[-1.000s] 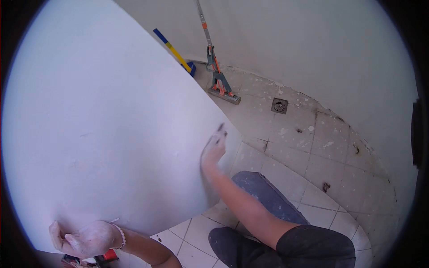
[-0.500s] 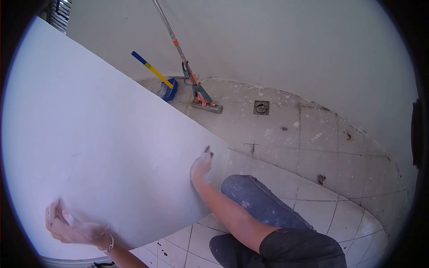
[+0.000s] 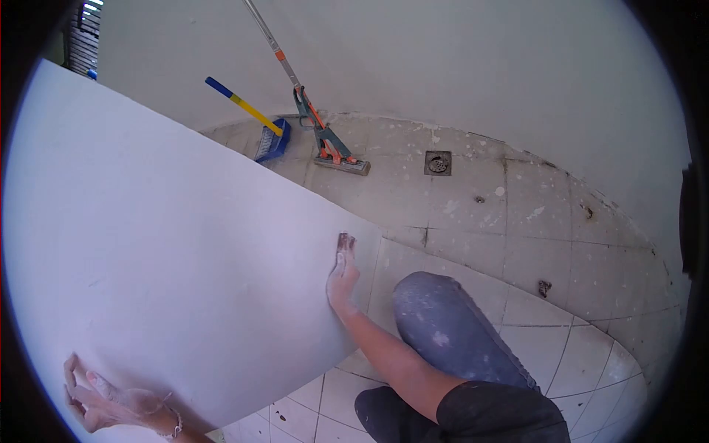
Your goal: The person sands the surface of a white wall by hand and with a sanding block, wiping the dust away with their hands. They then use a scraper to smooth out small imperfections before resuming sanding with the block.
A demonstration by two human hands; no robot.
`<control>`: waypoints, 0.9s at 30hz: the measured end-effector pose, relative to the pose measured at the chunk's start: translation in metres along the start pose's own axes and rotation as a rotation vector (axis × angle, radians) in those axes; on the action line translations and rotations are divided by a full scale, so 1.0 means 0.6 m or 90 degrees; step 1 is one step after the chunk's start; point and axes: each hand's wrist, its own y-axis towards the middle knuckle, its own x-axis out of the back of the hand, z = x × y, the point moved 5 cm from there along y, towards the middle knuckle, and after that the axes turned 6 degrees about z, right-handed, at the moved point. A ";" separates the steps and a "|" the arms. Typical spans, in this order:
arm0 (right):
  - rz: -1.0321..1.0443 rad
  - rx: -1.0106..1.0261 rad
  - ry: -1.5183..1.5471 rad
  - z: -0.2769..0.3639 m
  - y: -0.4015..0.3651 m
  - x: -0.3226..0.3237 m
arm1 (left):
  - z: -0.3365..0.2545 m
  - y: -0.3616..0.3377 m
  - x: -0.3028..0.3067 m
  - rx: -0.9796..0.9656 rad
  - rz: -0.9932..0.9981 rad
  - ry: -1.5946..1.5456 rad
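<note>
A smooth white wall (image 3: 177,244) fills the left half of the view, its top edge slanting down to the right. My right hand (image 3: 343,280), dusted white, lies against this wall near its right end. Under its fingertips is a small dark brown piece of what looks like sandpaper (image 3: 343,241), mostly covered by the fingers. At the lower left my left hand (image 3: 118,402) rests on the wall with fingers spread and slightly bent, holding nothing visible. A bracelet (image 3: 176,424) circles the left wrist.
My knee in grey trousers (image 3: 450,325) is beside the right arm. Beyond the wall, a sponge mop (image 3: 332,148) and a blue dustpan-like tool (image 3: 273,140) with a yellow handle stand on the stained tile floor (image 3: 473,266). A floor drain (image 3: 438,163) lies farther right.
My right hand has shifted slightly up and its fingers have straightened along the wall. My left hand has moved a little left and down, fingers wider apart. The view has tilted slightly.
</note>
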 end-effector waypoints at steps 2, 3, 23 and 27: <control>-0.037 -0.089 0.006 -0.076 0.022 0.010 | -0.020 0.001 -0.010 0.047 0.023 -0.014; -0.051 -0.140 0.009 -0.113 0.017 0.017 | -0.023 0.001 -0.009 0.066 0.038 -0.014; -0.071 -0.012 -0.046 -0.087 0.124 0.010 | -0.001 0.003 -0.005 -0.087 0.010 0.216; -0.104 -0.209 -0.074 -0.065 0.113 -0.016 | -0.024 -0.011 0.005 -0.112 0.042 0.272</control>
